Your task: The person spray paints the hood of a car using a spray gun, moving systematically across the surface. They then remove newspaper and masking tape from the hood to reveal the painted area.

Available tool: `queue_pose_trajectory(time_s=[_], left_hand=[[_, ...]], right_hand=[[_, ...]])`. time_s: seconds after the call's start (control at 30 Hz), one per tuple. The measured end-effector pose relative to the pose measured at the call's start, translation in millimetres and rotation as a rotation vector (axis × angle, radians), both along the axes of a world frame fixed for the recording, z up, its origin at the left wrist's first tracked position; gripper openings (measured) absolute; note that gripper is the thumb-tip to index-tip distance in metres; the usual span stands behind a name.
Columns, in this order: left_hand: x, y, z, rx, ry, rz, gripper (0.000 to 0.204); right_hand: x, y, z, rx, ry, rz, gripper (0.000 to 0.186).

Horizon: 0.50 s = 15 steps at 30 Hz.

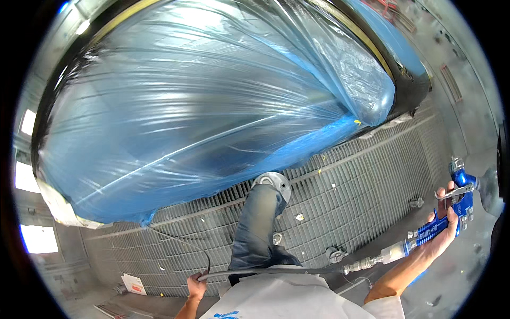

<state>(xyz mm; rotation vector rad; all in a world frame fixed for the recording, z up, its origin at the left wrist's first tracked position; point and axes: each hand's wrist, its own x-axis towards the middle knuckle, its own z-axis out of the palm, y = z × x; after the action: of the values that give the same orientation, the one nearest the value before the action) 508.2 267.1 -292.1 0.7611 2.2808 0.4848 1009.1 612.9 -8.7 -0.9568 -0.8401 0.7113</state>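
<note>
My right hand [445, 235] is wrapped round the handle of a blue spray gun [465, 206], with fingers at its silver trigger. A dark cup sits on the gun's far right side, partly cut off by the picture's rim. From the handle's base runs a clear fitting with metal couplings [366, 264], joined to a dark air hose [255, 272]. That hose crosses in front of my body to my left hand [196, 286], which is closed round it. Ahead stands a car body covered in bluish masking film [175, 122], apart from both hands.
Dark body edges with yellowish tape [380, 53] border the film. Metal floor grating [366, 175] lies beneath, with scraps and small round metal pieces [334, 255] on it. My leg [256, 226] reaches toward the car. A white printed sheet [134, 284] lies at lower left.
</note>
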Motion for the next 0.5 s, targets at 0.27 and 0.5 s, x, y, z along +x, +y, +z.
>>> queue_pose_trajectory(time_s=[0.27, 0.5], left_hand=[[-40, 61, -19, 0.037, -0.014, -0.034, 0.042], [-30, 139, 125, 0.01, 0.013, -0.034, 0.024]], right_hand=[[-26, 134, 15, 0.013, -0.087, 0.075, 0.057], [-57, 239, 136, -0.017, -0.037, 0.193, 0.057]])
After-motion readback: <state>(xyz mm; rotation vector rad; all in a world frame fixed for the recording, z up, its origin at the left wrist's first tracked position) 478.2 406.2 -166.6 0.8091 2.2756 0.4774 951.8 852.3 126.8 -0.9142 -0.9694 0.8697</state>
